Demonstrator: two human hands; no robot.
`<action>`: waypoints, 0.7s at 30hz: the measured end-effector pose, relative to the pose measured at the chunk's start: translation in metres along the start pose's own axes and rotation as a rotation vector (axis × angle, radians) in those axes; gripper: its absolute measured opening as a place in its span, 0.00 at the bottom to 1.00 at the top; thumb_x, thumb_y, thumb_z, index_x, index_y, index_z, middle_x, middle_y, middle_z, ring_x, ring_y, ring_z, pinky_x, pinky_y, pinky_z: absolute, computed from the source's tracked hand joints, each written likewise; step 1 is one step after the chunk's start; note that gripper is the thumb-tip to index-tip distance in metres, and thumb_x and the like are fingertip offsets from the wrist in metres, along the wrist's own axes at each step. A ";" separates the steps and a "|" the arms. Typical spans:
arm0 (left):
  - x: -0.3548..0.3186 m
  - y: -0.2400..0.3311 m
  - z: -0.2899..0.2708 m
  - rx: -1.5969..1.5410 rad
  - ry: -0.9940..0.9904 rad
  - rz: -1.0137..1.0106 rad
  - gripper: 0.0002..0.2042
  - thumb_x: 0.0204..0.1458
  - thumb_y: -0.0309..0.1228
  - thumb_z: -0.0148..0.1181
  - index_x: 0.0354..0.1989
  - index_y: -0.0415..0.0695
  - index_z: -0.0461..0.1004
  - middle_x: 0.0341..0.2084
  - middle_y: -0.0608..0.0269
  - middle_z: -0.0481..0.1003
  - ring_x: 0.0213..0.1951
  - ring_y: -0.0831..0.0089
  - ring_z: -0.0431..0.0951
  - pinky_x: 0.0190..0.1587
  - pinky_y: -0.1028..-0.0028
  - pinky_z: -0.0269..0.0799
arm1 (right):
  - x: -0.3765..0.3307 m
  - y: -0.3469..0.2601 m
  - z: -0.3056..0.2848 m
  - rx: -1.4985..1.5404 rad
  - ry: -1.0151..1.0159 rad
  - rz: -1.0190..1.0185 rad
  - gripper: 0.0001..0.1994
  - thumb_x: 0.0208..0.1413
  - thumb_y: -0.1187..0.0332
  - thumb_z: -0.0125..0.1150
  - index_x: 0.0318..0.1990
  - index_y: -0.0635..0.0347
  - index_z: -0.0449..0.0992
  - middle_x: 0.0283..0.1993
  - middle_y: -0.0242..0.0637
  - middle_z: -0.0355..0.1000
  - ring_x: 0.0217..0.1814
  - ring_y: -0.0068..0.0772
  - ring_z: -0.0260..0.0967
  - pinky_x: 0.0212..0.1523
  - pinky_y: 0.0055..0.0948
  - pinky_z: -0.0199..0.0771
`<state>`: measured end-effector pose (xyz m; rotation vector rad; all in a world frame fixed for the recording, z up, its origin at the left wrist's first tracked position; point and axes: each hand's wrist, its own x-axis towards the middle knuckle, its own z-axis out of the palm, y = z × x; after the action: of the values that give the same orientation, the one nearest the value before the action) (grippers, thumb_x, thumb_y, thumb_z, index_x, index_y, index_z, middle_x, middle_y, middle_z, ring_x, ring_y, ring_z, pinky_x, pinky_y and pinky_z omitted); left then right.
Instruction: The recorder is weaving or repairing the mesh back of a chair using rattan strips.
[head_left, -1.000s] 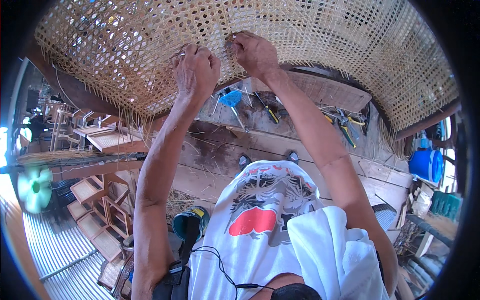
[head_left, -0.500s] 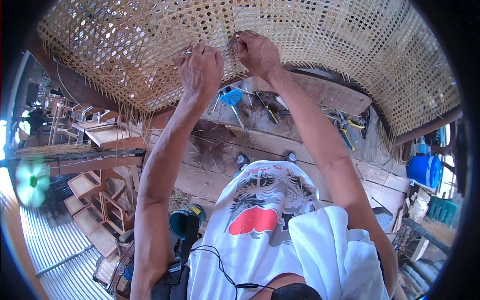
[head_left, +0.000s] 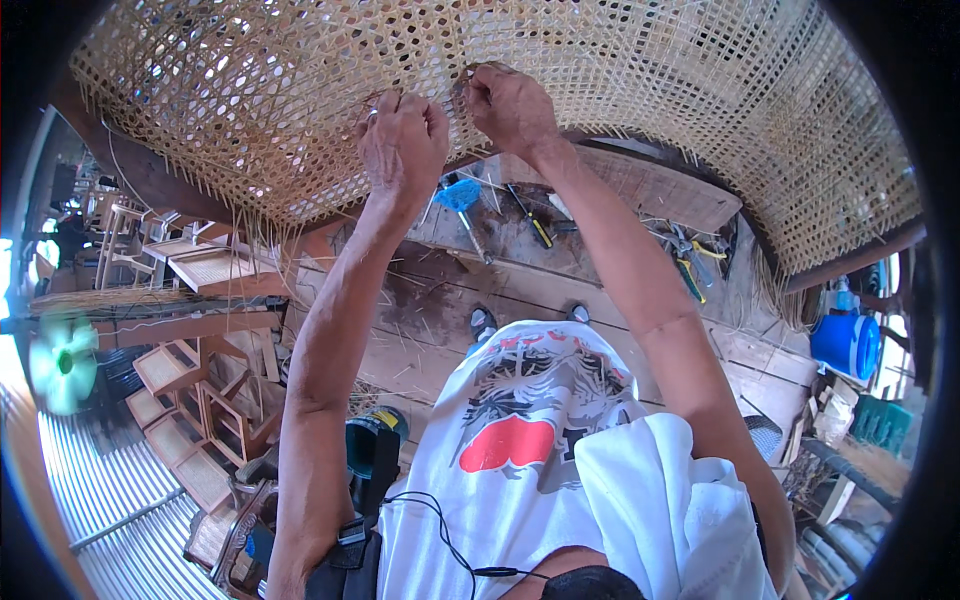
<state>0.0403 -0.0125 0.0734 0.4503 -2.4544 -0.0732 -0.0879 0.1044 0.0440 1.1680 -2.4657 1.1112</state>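
A wide sheet of woven cane webbing (head_left: 640,75) curves over the top of the view, set in a dark wooden frame (head_left: 160,185). Its weave looks dense, with loose strand ends sticking out along the lower edge. My left hand (head_left: 405,140) rests against the webbing near the middle, fingers curled and a ring on one of them. Just right of it and slightly higher, my right hand (head_left: 512,108) is closed in a pinch at the weave. Whatever thin strand either hand may hold is hidden by the fingers.
Below the webbing lie a blue-headed tool (head_left: 460,195), a yellow-and-black screwdriver (head_left: 532,215) and pliers (head_left: 690,265) on planks. Cane-panelled wooden frames (head_left: 185,430) and a spinning fan (head_left: 64,365) stand left. A green bucket (head_left: 368,445) sits by my left arm; a blue container (head_left: 845,345) stands right.
Both hands stay at nearly the same spot on the webbing. My left forearm has shifted slightly to the right, and the view has moved a little.
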 end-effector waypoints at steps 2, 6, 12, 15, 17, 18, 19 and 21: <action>-0.001 -0.002 0.001 0.000 0.002 -0.005 0.09 0.56 0.36 0.61 0.33 0.45 0.81 0.36 0.55 0.78 0.36 0.56 0.81 0.49 0.52 0.71 | -0.001 0.000 0.000 0.025 0.007 -0.017 0.11 0.62 0.62 0.55 0.43 0.57 0.79 0.46 0.46 0.79 0.49 0.51 0.79 0.49 0.49 0.80; 0.000 -0.001 0.006 0.015 0.031 0.009 0.08 0.56 0.35 0.60 0.34 0.44 0.81 0.35 0.53 0.79 0.39 0.52 0.80 0.46 0.52 0.71 | -0.002 0.002 0.001 0.037 0.011 -0.016 0.10 0.62 0.62 0.56 0.43 0.57 0.79 0.45 0.46 0.80 0.48 0.52 0.79 0.48 0.49 0.80; 0.005 0.006 0.007 0.005 0.080 -0.002 0.09 0.56 0.35 0.60 0.34 0.44 0.81 0.34 0.51 0.79 0.40 0.50 0.79 0.46 0.52 0.71 | -0.001 0.004 0.004 0.037 0.083 -0.049 0.08 0.60 0.64 0.62 0.38 0.58 0.77 0.39 0.45 0.78 0.42 0.52 0.78 0.43 0.48 0.79; 0.007 0.005 0.000 -0.007 0.052 0.013 0.08 0.55 0.35 0.61 0.32 0.44 0.80 0.34 0.54 0.78 0.36 0.54 0.80 0.46 0.51 0.71 | -0.003 0.004 0.002 0.034 0.098 -0.059 0.08 0.60 0.63 0.60 0.39 0.58 0.78 0.40 0.45 0.78 0.43 0.52 0.78 0.43 0.48 0.80; 0.008 0.004 -0.003 0.001 0.044 0.044 0.07 0.54 0.34 0.61 0.30 0.44 0.79 0.34 0.55 0.78 0.34 0.56 0.81 0.47 0.51 0.71 | -0.005 0.003 0.002 0.034 0.068 -0.042 0.10 0.62 0.63 0.56 0.42 0.57 0.79 0.43 0.45 0.80 0.46 0.52 0.79 0.45 0.48 0.81; 0.008 0.004 -0.004 0.016 0.050 0.071 0.07 0.53 0.34 0.62 0.30 0.44 0.79 0.34 0.55 0.78 0.33 0.56 0.81 0.46 0.51 0.71 | -0.005 0.002 0.002 0.030 0.066 -0.037 0.10 0.62 0.63 0.57 0.42 0.56 0.79 0.44 0.44 0.80 0.45 0.52 0.79 0.45 0.48 0.81; 0.008 0.004 -0.005 0.030 0.070 0.106 0.06 0.52 0.33 0.62 0.30 0.44 0.79 0.33 0.56 0.78 0.32 0.56 0.81 0.46 0.52 0.71 | -0.005 0.001 0.002 0.025 0.063 -0.028 0.10 0.62 0.63 0.57 0.42 0.56 0.80 0.44 0.44 0.80 0.45 0.52 0.79 0.45 0.48 0.81; 0.006 0.006 -0.004 0.056 0.064 0.127 0.06 0.52 0.33 0.63 0.29 0.44 0.79 0.33 0.55 0.78 0.31 0.55 0.80 0.46 0.52 0.71 | -0.004 0.000 0.001 0.031 0.058 -0.022 0.09 0.62 0.62 0.57 0.43 0.54 0.80 0.45 0.43 0.80 0.46 0.51 0.79 0.45 0.48 0.81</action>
<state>0.0365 -0.0090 0.0813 0.3145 -2.4209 0.0627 -0.0851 0.1054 0.0414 1.1519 -2.3954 1.1646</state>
